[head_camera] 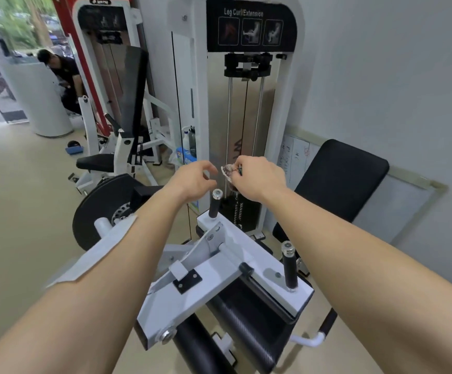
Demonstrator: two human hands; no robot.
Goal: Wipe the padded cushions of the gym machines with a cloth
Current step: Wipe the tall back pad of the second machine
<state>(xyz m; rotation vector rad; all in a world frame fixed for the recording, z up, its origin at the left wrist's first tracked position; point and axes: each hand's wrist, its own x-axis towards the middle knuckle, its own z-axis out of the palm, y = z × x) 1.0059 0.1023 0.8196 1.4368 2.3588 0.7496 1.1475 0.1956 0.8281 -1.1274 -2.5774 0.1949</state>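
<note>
- Both my forearms fill the near edges of the view, reaching out over the white frame of the leg curl/extension machine.
- My right hand pinches a small bunched cloth between thumb and fingers, held up in the air above the far end of the frame.
- My left hand is loosely curled just beside it, gripping nothing, fingertips near the cloth but apart from it.
- Nothing padded is being touched yet; I judge the wiping has not begun on this machine.
- Risk: the cloth is wadded small, so it could slip from so light a pinch, or smear rather than wipe unless I spread it first.
- Risk: reaching down, a forearm could knock an upright black handle.
- Count: two hands, one cloth, two upright handles, one black back pad by the wall, two black roller pads at the near end, one seat cushion on the neighbouring machine.
</note>
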